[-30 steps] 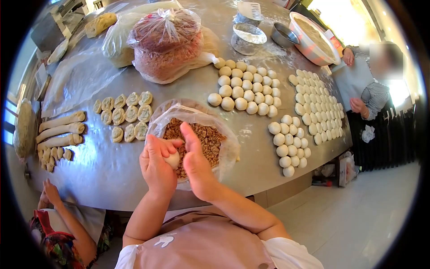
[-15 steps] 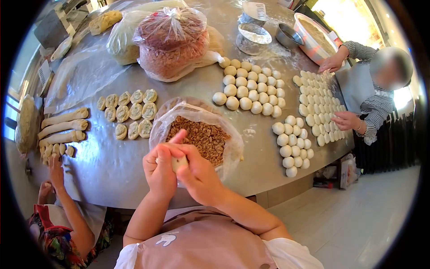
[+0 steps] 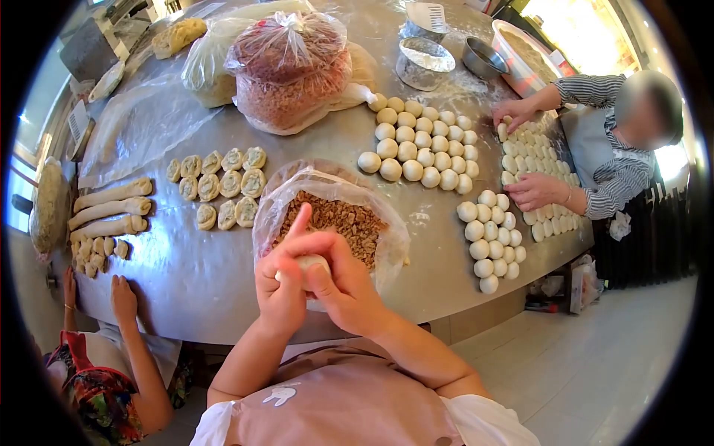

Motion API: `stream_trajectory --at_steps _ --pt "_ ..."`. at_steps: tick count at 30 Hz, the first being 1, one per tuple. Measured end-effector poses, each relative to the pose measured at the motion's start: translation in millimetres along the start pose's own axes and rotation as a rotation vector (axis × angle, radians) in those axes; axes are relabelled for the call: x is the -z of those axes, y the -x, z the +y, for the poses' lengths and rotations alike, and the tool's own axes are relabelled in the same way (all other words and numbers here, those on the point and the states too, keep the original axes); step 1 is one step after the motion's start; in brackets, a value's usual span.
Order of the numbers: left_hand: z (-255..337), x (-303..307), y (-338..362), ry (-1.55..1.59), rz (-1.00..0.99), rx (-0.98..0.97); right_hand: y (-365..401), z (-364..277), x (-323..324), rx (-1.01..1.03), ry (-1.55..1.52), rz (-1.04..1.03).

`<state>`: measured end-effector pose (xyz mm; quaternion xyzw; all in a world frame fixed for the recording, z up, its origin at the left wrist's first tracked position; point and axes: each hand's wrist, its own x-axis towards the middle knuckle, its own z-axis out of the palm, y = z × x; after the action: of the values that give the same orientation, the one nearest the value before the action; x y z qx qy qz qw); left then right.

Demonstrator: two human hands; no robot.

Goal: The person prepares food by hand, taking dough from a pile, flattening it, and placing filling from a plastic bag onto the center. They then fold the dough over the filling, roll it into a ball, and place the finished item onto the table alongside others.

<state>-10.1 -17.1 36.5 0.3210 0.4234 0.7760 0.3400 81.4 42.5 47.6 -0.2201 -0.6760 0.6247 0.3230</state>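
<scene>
A pale dough ball (image 3: 311, 263) sits between my two hands, partly hidden by fingers. My left hand (image 3: 281, 286) wraps round its left side, and my right hand (image 3: 341, 286) closes on it from the right; one finger points up. Just beyond them lies an open plastic bag (image 3: 394, 256) of brown crumbly filling (image 3: 346, 227). Rows of round white dough balls (image 3: 424, 141) stand right of the bag, with a smaller group (image 3: 494, 241) nearer the edge. Rolled, cut dough pieces (image 3: 230, 183) lie to its left.
Dough strips (image 3: 111, 208) and small pieces (image 3: 93, 253) lie at the left, near a co-worker's hands (image 3: 123, 299). Tied bags (image 3: 286, 70), a flour tin (image 3: 424, 63) and a bowl (image 3: 483, 58) stand at the back. Another person's hands (image 3: 537, 192) are over flattened dough (image 3: 554, 160) at the right.
My fingers have shifted around the dough ball, showing more of its top. The right co-worker's hands moved left over the flattened dough. The left co-worker's hands moved back from the small pieces.
</scene>
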Motion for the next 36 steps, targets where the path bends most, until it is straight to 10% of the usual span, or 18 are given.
stream_trajectory --at_steps 2,10,14,17,22,28,36 --pt "-1 -22 -1 0.322 0.172 0.035 5 -6 15 -0.244 -0.105 -0.124" --pt "-25 -5 0 -0.414 -0.295 -0.099 17 15 32 -0.175 -0.163 -0.103" --pt "-31 -36 14 0.195 -0.23 0.228 43 9 89 -0.458 -0.466 0.037" --pt "-23 -27 11 0.095 -0.182 0.348 65 11 179 -0.351 -0.759 0.254" --pt "-16 -17 10 0.13 -0.16 0.375 87 5 329 -0.505 0.478 0.983" --pt "-15 -23 21 0.123 -0.249 0.485 81 35 400 -0.864 1.059 0.836" --pt "-13 -15 25 0.105 -0.228 0.556 54 69 400 -1.001 1.073 0.684"
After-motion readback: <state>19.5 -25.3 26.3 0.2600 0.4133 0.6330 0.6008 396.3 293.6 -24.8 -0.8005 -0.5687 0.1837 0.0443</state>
